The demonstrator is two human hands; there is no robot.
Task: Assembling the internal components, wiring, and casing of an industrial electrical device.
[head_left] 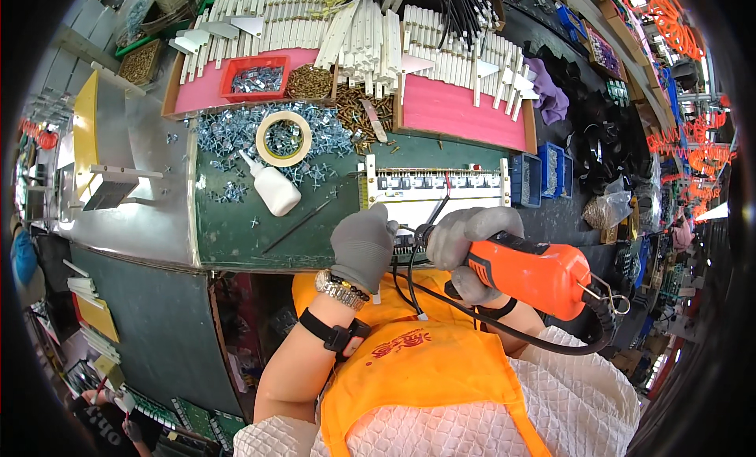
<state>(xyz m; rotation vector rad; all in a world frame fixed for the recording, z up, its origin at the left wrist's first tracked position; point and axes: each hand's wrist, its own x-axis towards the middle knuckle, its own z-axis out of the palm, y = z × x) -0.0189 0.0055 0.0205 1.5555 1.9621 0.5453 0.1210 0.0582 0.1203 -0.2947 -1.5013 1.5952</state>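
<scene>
An orange electric screwdriver [535, 272] lies in the grip of my right hand [465, 240], which wears a grey glove. Its dark nose points left, towards the fingertips of my left hand [362, 240], also gloved. Those fingers are pinched together at the near left part of a white assembly [425, 213]; what they hold, if anything, is too small to make out. Along the assembly's far side runs a row of small components, and a white post [505, 181] rises at its right end. Black cables cross in front of it, partly hiding its near edge.
Left on the green bench [228, 244] are a white squeeze bottle [276, 191], a tape roll [264, 146], a thin dark rod [298, 226] and scattered metal pieces [228, 130]. Behind stand pink-lined trays [465, 114] of white bars. Blue bins [555, 170] sit at right.
</scene>
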